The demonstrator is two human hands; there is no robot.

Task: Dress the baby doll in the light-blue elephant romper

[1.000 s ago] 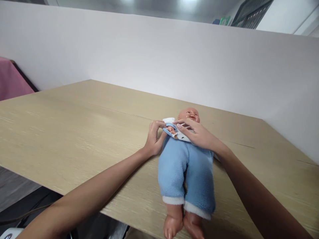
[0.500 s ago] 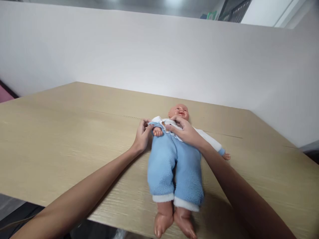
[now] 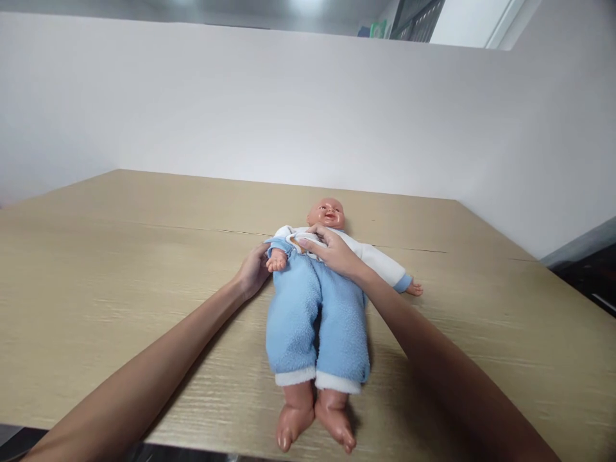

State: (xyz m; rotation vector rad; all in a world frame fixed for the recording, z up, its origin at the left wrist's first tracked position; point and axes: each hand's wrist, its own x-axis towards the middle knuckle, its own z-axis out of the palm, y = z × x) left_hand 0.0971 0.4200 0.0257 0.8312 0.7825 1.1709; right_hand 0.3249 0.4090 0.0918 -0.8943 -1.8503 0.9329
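Note:
A baby doll (image 3: 329, 212) lies on its back on the wooden table, head away from me, in a white top (image 3: 380, 256) with blue cuffs and fluffy blue trousers (image 3: 293, 314). My right hand (image 3: 333, 251) is over the doll's chest, thumb and fingers closed on the front of the top, which is bunched up there. A bit of the doll's orange-brown belly shows beside the thumb. My left hand (image 3: 253, 272) is against the doll's side at the bunched blue cuff (image 3: 279, 244); its fingertips are hidden behind the sleeve and the doll's hand.
The pale wooden table (image 3: 158, 256) stretches out on both sides of the doll, with a thin seam across it. A white partition wall (image 3: 240, 102) rises behind. Something dark (image 3: 587, 276) stands past the table's right edge.
The view has shifted, so doll and hands appear further left. My left thumb, earlier on the cuff, no longer shows there. My right hand stays at the top's front.

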